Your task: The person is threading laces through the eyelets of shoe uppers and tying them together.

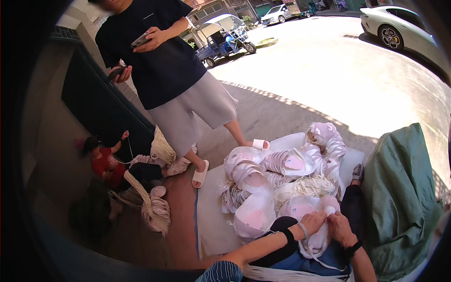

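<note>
My left hand (314,222) and my right hand (341,229) meet over my lap, both closed on a small pale pink and white oval piece (329,210) with white cord hanging from it. More of these pieces sit stacked under my hands (315,242). Just ahead lies a big heap of the same pink and white ovals (282,174) with a bundle of white cords (303,186) in the middle, all on a white sheet (213,221). My legs in dark trousers stretch out beside the heap.
A person in a dark shirt and grey shorts (174,75) stands at the sheet's far edge, holding a phone. A small child in red (101,162) sits to the left by more cord bundles (152,207). A green sack (399,197) stands at my right. Parked vehicles are behind.
</note>
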Tool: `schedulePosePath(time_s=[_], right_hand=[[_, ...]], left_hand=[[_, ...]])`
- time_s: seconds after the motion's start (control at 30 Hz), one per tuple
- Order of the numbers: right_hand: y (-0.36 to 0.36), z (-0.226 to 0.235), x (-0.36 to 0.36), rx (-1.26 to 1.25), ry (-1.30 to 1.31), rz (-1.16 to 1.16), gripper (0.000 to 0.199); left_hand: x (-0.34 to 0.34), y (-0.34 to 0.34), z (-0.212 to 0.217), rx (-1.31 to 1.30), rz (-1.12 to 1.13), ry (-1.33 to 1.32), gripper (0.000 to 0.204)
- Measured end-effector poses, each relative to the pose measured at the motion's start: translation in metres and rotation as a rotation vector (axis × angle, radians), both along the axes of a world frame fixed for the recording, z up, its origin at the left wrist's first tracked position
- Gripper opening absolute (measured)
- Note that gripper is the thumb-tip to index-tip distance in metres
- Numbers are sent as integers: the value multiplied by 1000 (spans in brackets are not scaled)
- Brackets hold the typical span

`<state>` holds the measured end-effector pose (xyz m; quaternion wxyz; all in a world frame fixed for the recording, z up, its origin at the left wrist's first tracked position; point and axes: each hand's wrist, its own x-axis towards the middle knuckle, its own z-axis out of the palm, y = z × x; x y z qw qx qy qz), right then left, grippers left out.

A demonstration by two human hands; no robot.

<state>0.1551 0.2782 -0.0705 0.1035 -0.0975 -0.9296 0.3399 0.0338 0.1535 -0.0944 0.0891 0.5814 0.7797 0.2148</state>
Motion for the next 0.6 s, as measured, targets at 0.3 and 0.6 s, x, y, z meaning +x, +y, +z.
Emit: schedulePosePath(time_s=[0.3,0.6], right_hand=[[1,-13,11,28,-77,47,10],[10,-22,-4,-177,112,-71,11]], left_hand=[[16,-2,-5,-27,-14,28,12],[8,-10,13,-61,117,-50,25]])
